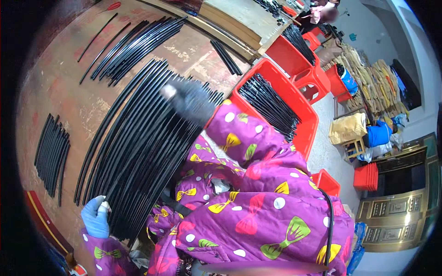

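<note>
A broad row of long black rods (138,133) lies side by side on the brown table (87,110). At the near left end of the row is my left hand (96,217) in a light blue glove, its fingers curled together with pale wrapping at a fingertip. Whatever those fingers pinch is too small to make out. My right hand (191,102), in a dark grey glove, is over the far right part of the row. Motion blurs it, and its grip on any rod cannot be made out. One pale fingertip shows at its left side.
Shorter black rods (52,158) lie at the left, with another group of rods (138,48) farther back. Right of the table stands a red crate (307,126) holding black rods. Behind it are a red stool (317,76) and another person (317,14).
</note>
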`<state>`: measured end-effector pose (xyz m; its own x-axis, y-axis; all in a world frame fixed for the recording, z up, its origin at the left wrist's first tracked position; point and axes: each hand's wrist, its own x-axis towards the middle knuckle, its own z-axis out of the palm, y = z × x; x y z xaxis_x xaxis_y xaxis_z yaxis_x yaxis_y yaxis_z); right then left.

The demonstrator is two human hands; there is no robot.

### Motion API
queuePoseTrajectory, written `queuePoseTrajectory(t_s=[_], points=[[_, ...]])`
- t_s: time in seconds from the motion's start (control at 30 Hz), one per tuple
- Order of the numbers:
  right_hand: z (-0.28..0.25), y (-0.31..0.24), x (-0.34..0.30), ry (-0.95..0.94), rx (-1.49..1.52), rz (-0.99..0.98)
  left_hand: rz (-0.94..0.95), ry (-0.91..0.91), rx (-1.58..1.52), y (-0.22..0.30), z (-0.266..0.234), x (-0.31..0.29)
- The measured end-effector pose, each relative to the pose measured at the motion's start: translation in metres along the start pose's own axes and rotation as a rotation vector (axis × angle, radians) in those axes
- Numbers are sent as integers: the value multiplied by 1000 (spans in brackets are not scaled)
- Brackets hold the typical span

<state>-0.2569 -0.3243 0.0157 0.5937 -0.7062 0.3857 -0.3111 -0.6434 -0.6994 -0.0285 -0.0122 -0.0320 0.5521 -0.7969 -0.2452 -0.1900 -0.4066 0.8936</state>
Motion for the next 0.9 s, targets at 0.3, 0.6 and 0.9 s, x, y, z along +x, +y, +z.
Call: queuePoseTrajectory(t_s=[0.3,0.6,0.9], points=[[72,-63,-39,-385,644,-40,34,54,9,43,25,1],[27,-54,-19,-429,762,323,60,89,99,28,13,-4],[16,-15,-2,-353,787,325,-173,52,42,-15,-19,-13]])
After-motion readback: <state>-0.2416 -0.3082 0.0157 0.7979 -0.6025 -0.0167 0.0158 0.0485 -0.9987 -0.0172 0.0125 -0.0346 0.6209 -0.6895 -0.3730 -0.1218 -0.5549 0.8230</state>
